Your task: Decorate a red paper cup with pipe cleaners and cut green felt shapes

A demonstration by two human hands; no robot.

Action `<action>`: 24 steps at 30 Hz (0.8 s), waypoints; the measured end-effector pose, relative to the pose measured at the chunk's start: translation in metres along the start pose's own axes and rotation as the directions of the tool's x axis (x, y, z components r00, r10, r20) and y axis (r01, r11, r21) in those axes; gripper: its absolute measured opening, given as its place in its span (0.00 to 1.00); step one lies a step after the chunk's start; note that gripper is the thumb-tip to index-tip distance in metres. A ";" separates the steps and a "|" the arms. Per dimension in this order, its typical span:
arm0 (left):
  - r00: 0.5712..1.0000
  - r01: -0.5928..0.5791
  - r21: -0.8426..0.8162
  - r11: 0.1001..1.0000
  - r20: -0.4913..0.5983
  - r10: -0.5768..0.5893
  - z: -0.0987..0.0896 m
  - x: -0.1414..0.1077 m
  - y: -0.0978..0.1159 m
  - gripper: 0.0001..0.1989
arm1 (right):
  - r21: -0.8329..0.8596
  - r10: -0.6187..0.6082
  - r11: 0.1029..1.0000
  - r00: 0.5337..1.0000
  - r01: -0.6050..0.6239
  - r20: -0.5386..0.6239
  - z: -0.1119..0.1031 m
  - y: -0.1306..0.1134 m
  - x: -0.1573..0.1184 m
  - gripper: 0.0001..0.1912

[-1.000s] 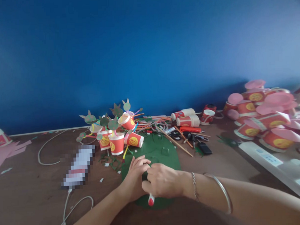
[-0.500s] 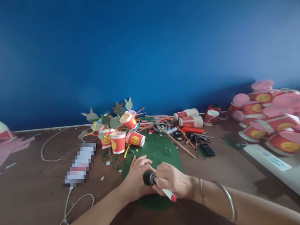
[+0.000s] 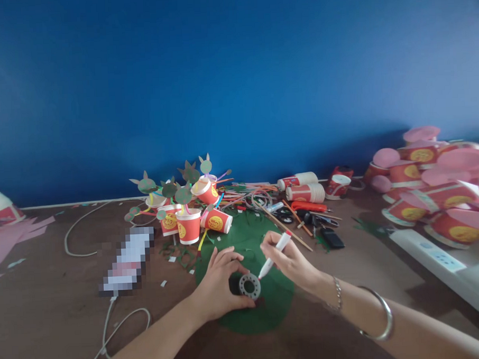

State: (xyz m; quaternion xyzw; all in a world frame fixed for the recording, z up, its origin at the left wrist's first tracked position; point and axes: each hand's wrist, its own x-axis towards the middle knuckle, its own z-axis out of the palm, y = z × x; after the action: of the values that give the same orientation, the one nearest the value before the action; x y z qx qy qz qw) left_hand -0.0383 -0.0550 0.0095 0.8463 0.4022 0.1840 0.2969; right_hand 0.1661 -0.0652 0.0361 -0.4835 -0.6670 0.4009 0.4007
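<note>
A round dark object with a grey, holed ring on its end (image 3: 250,286) rests on the green paper (image 3: 275,310). My left hand (image 3: 222,283) grips it between thumb and fingers from the left side. My right hand (image 3: 286,259) holds a white marker with red ends (image 3: 275,254), its tip pointing down at the ring's upper right edge. Whether the tip touches the ring is too small to tell.
Paper cups with green paper animal heads (image 3: 188,225) stand behind at left. A phone (image 3: 127,260) lies left. Sticks, scissors and keys (image 3: 332,238) lie behind right. Farther right are a power strip (image 3: 429,253) and cups with pink paper (image 3: 459,228).
My right hand has moved off the ring to the right and turned the marker, so its tip now points down-left. The ring is now fully uncovered; my left hand has barely moved.
</note>
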 end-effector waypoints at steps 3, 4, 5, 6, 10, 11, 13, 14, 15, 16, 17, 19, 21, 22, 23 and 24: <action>1.000 -0.002 -0.003 1.000 0.007 0.002 -0.001 0.000 0.002 0.28 | -0.101 0.002 0.995 0.991 0.012 0.134 0.001 0.001 -0.006 0.10; 1.000 -0.002 -0.004 1.000 0.010 0.002 -0.002 0.000 0.002 0.28 | -0.161 -0.010 0.986 0.987 0.036 0.163 0.002 0.000 -0.007 0.10; 1.000 -0.002 -0.006 1.000 0.012 0.002 -0.002 0.000 0.003 0.28 | -0.218 -0.027 0.974 0.982 0.068 0.186 0.003 -0.001 -0.009 0.09; 1.000 -0.001 -0.006 1.000 0.013 0.001 -0.002 0.000 0.003 0.27 | -0.264 -0.045 0.959 0.978 0.100 0.206 0.004 -0.002 -0.009 0.09; 1.000 0.000 -0.003 1.000 0.010 0.000 -0.002 0.001 0.003 0.27 | -0.350 -0.086 0.917 0.951 0.192 0.297 0.006 -0.007 -0.005 0.09; 1.000 -0.003 -0.002 1.000 0.008 0.003 -0.002 0.001 0.003 0.27 | -0.356 -0.091 0.911 0.943 0.208 0.319 0.005 -0.008 -0.003 0.09; 1.000 -0.006 -0.003 1.000 0.007 0.006 -0.002 0.001 0.003 0.27 | -0.362 -0.099 0.902 0.929 0.236 0.358 0.005 -0.010 0.000 0.08; 1.000 -0.004 -0.002 1.000 0.009 0.004 -0.002 0.001 0.003 0.27 | -0.362 -0.105 0.898 0.922 0.248 0.372 0.005 -0.011 0.002 0.08; 1.000 0.000 -0.003 1.000 0.011 0.000 -0.002 0.001 0.003 0.27 | -0.361 -0.109 0.896 0.916 0.259 0.386 0.005 -0.012 0.003 0.08; 1.000 0.003 -0.003 1.000 0.013 -0.003 -0.002 0.001 0.003 0.27 | -0.358 -0.116 0.894 0.910 0.270 0.397 0.005 -0.013 0.004 0.07; 1.000 0.006 -0.005 1.000 0.014 -0.005 -0.002 0.001 0.003 0.26 | -0.357 -0.128 0.889 0.904 0.287 0.407 0.005 -0.014 0.004 0.07; 1.000 0.003 -0.010 1.000 0.016 -0.003 -0.003 0.000 0.003 0.26 | -0.356 -0.176 0.868 0.885 0.345 0.430 0.005 -0.014 0.005 0.06; 1.000 -0.009 -0.015 1.000 0.017 0.009 -0.003 0.000 0.002 0.26 | -0.373 -0.245 0.820 0.856 0.434 0.455 0.005 -0.014 0.004 0.06; 1.000 -0.018 -0.014 1.000 0.016 0.018 -0.003 -0.001 0.002 0.26 | -0.391 -0.281 0.782 0.835 0.485 0.473 0.005 -0.014 0.004 0.07; 1.000 -0.025 -0.011 1.000 0.013 0.025 -0.002 -0.001 0.001 0.26 | -0.416 -0.317 0.730 0.808 0.542 0.496 0.006 -0.014 0.003 0.07; 1.000 -0.029 -0.007 1.000 0.009 0.029 -0.001 -0.001 0.001 0.26 | -0.443 -0.352 0.667 0.777 0.599 0.522 0.006 -0.015 0.002 0.08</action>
State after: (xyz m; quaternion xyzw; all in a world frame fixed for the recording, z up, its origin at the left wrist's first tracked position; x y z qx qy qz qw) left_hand -0.0392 -0.0559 0.0112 0.8518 0.3880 0.1856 0.2992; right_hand 0.1556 -0.0673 0.0479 -0.2959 -0.9272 0.1414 0.1810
